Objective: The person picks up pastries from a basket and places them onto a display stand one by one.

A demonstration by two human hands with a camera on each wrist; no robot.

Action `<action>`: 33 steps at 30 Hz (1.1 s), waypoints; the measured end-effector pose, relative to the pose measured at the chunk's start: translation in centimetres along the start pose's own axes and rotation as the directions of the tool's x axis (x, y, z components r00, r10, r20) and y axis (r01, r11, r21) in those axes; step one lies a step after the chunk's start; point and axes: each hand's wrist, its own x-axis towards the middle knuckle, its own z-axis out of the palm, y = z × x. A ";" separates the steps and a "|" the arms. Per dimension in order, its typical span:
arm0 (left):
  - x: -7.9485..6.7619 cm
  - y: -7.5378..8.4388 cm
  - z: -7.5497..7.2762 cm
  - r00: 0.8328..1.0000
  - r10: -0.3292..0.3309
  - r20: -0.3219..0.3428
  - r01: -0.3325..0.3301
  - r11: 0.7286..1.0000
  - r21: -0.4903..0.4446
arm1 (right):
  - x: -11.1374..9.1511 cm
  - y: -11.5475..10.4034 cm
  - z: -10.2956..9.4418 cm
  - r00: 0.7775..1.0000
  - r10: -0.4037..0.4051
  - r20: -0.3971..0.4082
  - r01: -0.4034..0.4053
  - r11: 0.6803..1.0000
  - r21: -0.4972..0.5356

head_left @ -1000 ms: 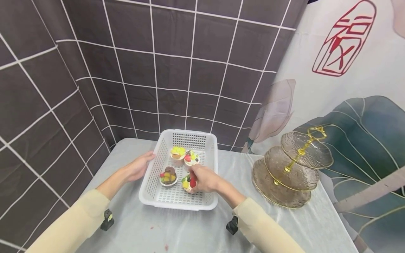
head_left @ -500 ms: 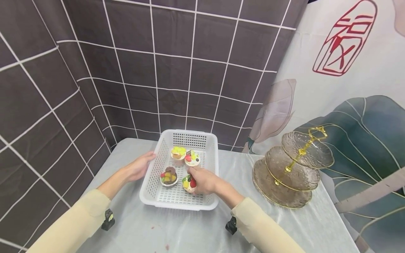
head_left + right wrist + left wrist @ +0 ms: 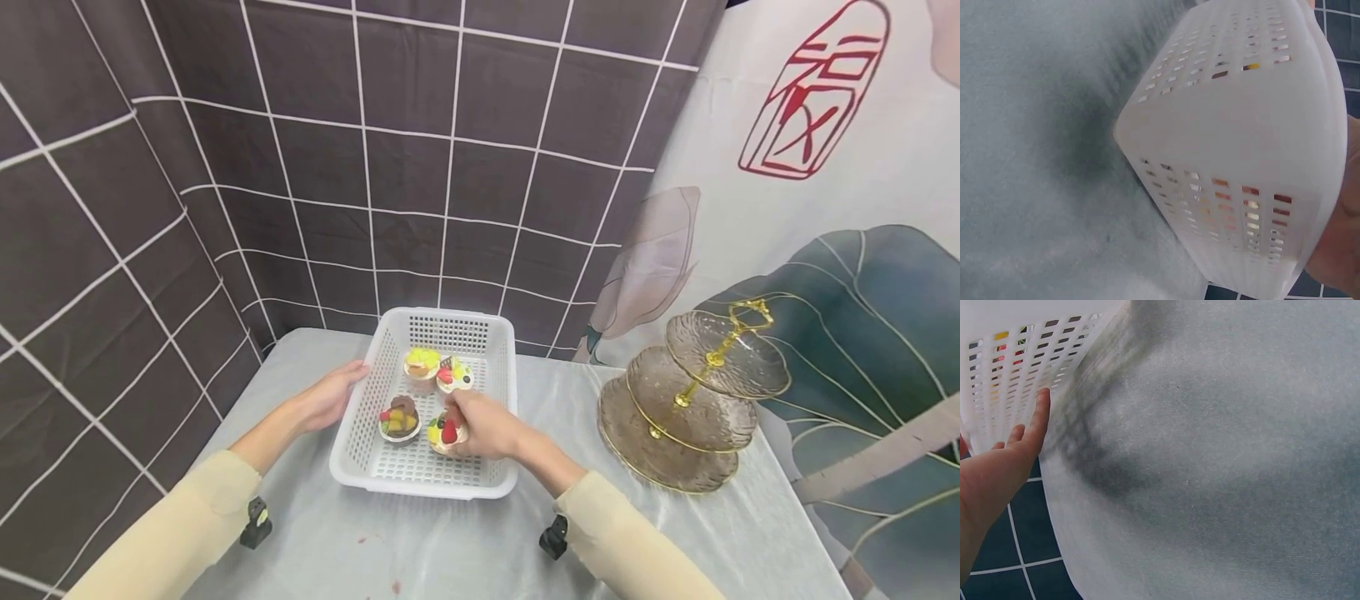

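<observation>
Right hand (image 3: 486, 427) has a berry-topped cupcake (image 3: 442, 435) pinched, down inside the white basket (image 3: 422, 488)
Left hand (image 3: 328, 400) just rests pretty straight-fingered against the basket's side; three other cupcakes (image 3: 400, 420) sit in there too, basket's on the tabletop (image 3: 322, 533).

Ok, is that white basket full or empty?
Partly filled: the white basket has four cupcakes inside its walls, one gripped by the right hand, with room around them.
</observation>
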 end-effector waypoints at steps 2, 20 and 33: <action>0.0 0.0 0.0 1.000 -0.004 -0.006 0.004 1.000 -0.001 | -0.2 0.0 -0.2 1.000 -0.018 -0.023 0.019 0.999 0.029; 0.1 0.0 -0.1 1.000 0.004 0.003 -0.004 1.000 0.006 | -4.2 0.0 -3.9 0.974 -0.006 -0.226 0.071 0.956 0.283; 0.2 -0.3 -0.2 1.000 -0.007 0.005 0.007 1.000 0.005 | -7.8 0.8 -6.2 0.943 0.034 -0.330 0.062 0.959 0.277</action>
